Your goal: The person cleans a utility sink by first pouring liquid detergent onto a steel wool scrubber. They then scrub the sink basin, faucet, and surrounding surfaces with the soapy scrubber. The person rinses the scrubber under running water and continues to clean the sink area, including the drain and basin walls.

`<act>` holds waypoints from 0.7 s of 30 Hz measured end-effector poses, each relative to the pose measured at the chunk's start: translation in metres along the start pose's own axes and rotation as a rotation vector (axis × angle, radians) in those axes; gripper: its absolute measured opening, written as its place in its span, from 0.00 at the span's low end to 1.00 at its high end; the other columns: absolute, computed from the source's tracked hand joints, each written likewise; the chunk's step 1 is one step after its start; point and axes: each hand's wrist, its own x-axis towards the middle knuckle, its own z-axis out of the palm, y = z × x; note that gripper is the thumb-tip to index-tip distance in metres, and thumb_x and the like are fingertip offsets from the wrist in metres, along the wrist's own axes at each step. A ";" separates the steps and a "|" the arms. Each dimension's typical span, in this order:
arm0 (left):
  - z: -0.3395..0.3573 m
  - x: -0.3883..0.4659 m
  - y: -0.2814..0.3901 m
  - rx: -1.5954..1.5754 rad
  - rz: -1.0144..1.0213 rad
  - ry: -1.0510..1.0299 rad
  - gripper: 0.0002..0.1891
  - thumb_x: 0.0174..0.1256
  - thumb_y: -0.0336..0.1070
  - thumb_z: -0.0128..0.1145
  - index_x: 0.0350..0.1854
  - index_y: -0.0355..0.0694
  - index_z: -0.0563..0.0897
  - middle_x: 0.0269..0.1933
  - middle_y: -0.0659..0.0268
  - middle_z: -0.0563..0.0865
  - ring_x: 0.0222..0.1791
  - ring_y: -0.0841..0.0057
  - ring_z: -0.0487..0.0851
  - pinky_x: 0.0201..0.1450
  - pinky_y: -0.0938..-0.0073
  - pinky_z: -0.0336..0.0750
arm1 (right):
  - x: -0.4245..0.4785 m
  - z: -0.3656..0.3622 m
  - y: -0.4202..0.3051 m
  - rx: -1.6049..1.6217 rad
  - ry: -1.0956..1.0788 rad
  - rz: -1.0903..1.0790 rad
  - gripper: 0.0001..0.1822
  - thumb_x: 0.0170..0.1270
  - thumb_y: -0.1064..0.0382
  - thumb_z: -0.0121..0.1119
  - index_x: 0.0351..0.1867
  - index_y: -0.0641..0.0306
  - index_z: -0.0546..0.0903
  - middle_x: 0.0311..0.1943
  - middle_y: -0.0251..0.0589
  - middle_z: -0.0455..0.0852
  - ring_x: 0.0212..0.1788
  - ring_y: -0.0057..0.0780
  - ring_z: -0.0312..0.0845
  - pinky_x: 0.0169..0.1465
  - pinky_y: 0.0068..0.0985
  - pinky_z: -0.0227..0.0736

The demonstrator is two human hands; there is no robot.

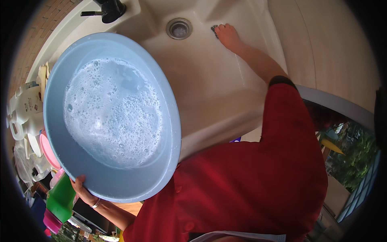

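Observation:
My left hand (81, 190) grips the lower left rim of a large blue plastic basin (121, 187), its thumb on the inside. Soapy water (112, 112) with white foam and bubbles lies in the basin, which covers the left part of the sink. At the upper right, my right hand (228, 35) reaches down into the pale sink (205, 72). Its fingers rest on a small dark object (215, 31) at the sink floor, possibly a scouring pad; the hand covers part of it. The metal drain (179, 29) is a short way left of that hand.
A black faucet (110, 11) stands at the upper left. Beyond the basin are white plastic jugs (29, 103), a pink basin (48, 151) and a green plastic container (62, 198). A pale counter (329, 45) borders the sink on the right.

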 end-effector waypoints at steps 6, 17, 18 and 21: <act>-0.001 0.009 -0.005 0.023 0.038 0.003 0.23 0.45 0.32 0.55 0.47 0.31 0.75 0.40 0.64 0.79 0.38 0.73 0.78 0.45 0.74 0.73 | -0.095 -0.059 -0.060 0.422 -0.561 -0.052 0.06 0.62 0.66 0.48 0.38 0.64 0.73 0.37 0.52 0.79 0.37 0.48 0.77 0.39 0.43 0.74; 0.007 -0.001 -0.001 0.046 0.092 0.043 0.22 0.44 0.33 0.52 0.46 0.32 0.74 0.38 0.65 0.78 0.36 0.74 0.76 0.43 0.76 0.72 | 0.132 0.007 -0.077 0.542 -0.100 0.573 0.07 0.60 0.67 0.50 0.38 0.67 0.76 0.40 0.53 0.79 0.44 0.48 0.77 0.46 0.39 0.75; 0.003 0.000 -0.002 0.070 0.090 0.046 0.22 0.43 0.34 0.52 0.46 0.32 0.75 0.38 0.65 0.77 0.36 0.74 0.76 0.42 0.76 0.72 | 0.149 0.013 -0.083 0.609 -0.019 0.703 0.08 0.60 0.67 0.50 0.38 0.67 0.76 0.40 0.53 0.78 0.45 0.48 0.77 0.47 0.39 0.74; 0.003 0.000 0.003 0.103 0.056 0.038 0.23 0.42 0.35 0.53 0.45 0.32 0.75 0.37 0.65 0.78 0.35 0.74 0.77 0.42 0.76 0.73 | 0.175 0.031 -0.126 0.699 0.070 0.691 0.10 0.62 0.68 0.47 0.41 0.68 0.76 0.40 0.54 0.78 0.45 0.48 0.76 0.47 0.40 0.73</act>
